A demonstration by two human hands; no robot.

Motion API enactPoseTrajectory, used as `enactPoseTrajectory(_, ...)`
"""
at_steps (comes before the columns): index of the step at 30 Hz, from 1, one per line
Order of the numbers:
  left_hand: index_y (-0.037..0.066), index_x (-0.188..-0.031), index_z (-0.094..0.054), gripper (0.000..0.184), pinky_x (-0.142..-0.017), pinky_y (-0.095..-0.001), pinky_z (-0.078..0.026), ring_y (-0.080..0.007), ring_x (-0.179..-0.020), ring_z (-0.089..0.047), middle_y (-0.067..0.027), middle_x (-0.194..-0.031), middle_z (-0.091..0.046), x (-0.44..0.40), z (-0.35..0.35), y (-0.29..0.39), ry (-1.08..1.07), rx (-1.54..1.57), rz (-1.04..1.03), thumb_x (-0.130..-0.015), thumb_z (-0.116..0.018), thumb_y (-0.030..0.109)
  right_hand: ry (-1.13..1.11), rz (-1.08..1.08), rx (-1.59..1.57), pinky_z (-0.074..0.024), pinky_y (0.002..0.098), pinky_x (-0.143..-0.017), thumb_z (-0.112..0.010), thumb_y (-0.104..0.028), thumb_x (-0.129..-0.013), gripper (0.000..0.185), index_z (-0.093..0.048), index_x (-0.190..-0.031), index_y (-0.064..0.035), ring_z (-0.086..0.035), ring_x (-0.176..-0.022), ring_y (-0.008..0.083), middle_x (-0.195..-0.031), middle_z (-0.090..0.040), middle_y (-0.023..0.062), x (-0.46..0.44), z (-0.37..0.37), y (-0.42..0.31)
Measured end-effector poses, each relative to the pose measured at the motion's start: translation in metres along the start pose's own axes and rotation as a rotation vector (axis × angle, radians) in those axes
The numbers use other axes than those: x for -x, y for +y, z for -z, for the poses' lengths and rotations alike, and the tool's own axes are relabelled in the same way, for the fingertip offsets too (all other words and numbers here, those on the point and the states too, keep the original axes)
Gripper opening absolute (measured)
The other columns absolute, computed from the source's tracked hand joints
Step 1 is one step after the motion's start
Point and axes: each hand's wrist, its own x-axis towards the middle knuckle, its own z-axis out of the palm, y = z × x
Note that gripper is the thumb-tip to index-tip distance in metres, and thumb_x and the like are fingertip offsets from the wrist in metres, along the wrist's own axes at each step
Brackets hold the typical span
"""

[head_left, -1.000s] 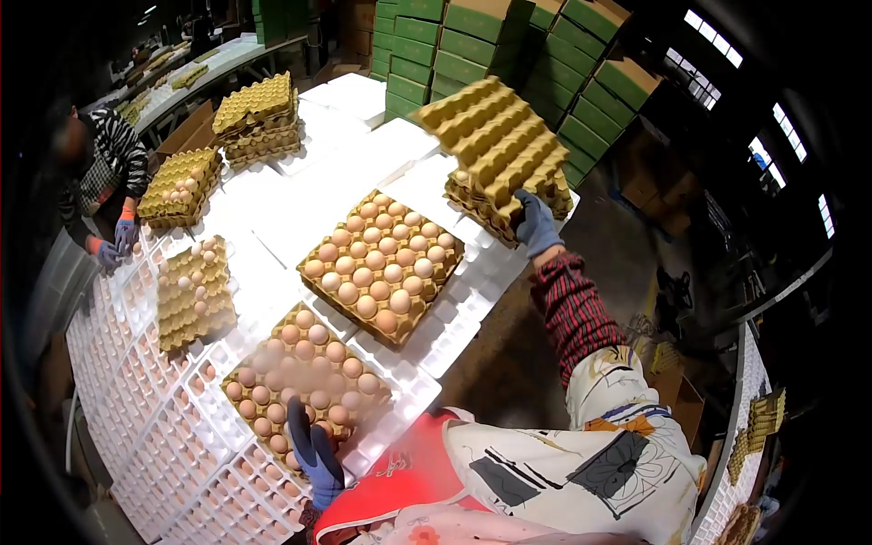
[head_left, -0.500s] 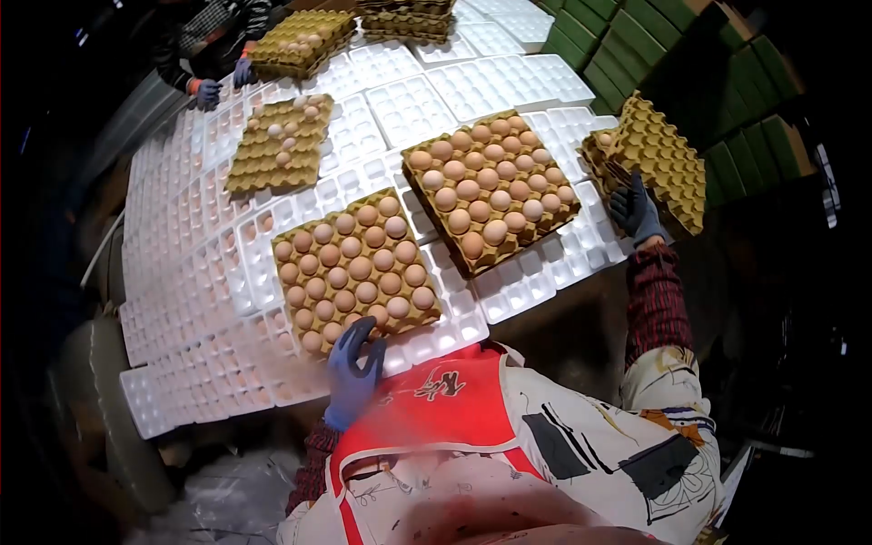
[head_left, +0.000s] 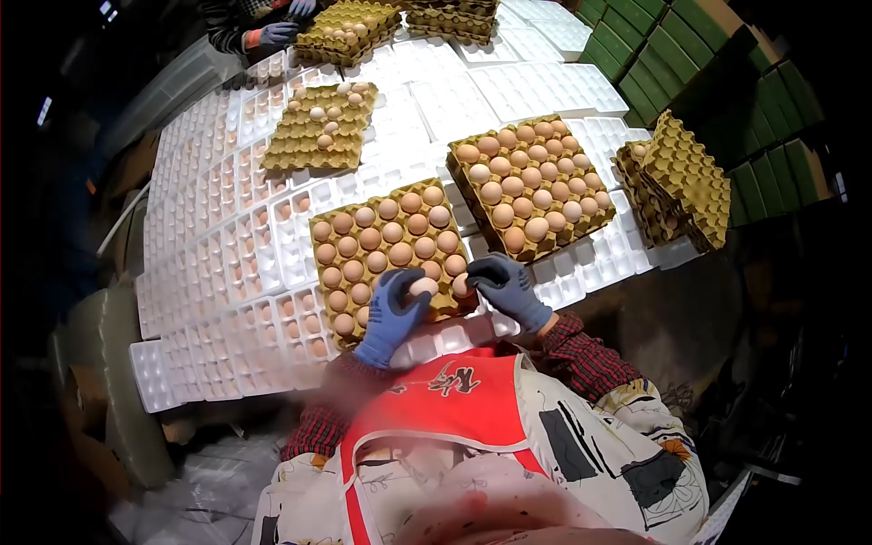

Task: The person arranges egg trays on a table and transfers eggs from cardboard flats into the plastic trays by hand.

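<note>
Both my hands wear blue-grey gloves and work at the front edge of a brown pulp tray [head_left: 313,234] filled with brown eggs. My left hand [head_left: 395,316] is closed round a pale egg [head_left: 423,288], its fingers curled over the tray's near side. At the tray's near right corner, my right hand [head_left: 513,291] pinches another egg [head_left: 462,285] between thumb and fingers. Under and around the tray lie white plastic egg trays [head_left: 440,343]. A second full egg tray [head_left: 472,221], on a stack, stands just beyond to the right.
A partly filled pulp tray [head_left: 313,150] lies farther left. Pulp trays [head_left: 686,182] lean at the right edge, near green boxes [head_left: 763,173]. At the far left, another person's gloved hand [head_left: 272,36] is beside a tray stack [head_left: 345,32]. White trays with eggs [head_left: 218,236] cover the left side.
My right hand has left the leaning pulp trays and come to the near egg tray. My left hand has moved onto an egg there. The view has shifted slightly.
</note>
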Motion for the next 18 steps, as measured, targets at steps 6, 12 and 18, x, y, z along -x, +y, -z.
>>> enactPoseTrajectory(6, 0.010, -0.104, -0.061, 0.026, -0.077, -0.0415, -0.052, -0.0293, -0.095, -0.062, -0.0101, -0.104, -0.061, -0.029, -0.011, -0.011, -0.197, -0.602, -0.135, -0.081, -0.070, 0.019, -0.145, 0.188, 0.529, -0.0484, 0.0420, -0.092, -0.077, -0.022, -0.077, 0.037, -0.065, -0.112, -0.0137, -0.057, -0.107, 0.0313, -0.115, -0.058, 0.0110, 0.007, -0.016, -0.018)
enactPoseTrajectory(12, 0.010, -0.101, -0.062, 0.021, -0.068, -0.0404, -0.053, -0.0274, -0.088, -0.065, -0.0091, -0.100, -0.064, -0.034, -0.022, -0.016, -0.169, -0.816, -0.212, -0.083, -0.067, 0.019, -0.221, 0.274, 0.701, -0.0479, 0.0428, -0.085, -0.074, -0.015, -0.073, 0.037, -0.064, -0.109, -0.0130, -0.059, -0.103, 0.0301, -0.113, -0.061, 0.0083, 0.011, -0.011, -0.009)
enactPoseTrajectory(18, 0.003, -0.140, -0.050, 0.058, -0.082, -0.0259, -0.052, -0.0125, -0.100, -0.060, -0.0037, -0.132, -0.057, -0.047, 0.050, 0.020, -0.168, 0.453, 0.357, -0.086, -0.070, 0.013, -0.013, -0.201, -0.304, -0.0516, 0.0316, -0.085, -0.073, -0.022, -0.085, 0.034, -0.064, -0.114, -0.0081, -0.062, -0.096, 0.0165, -0.106, -0.064, 0.0036, 0.001, 0.000, -0.022)
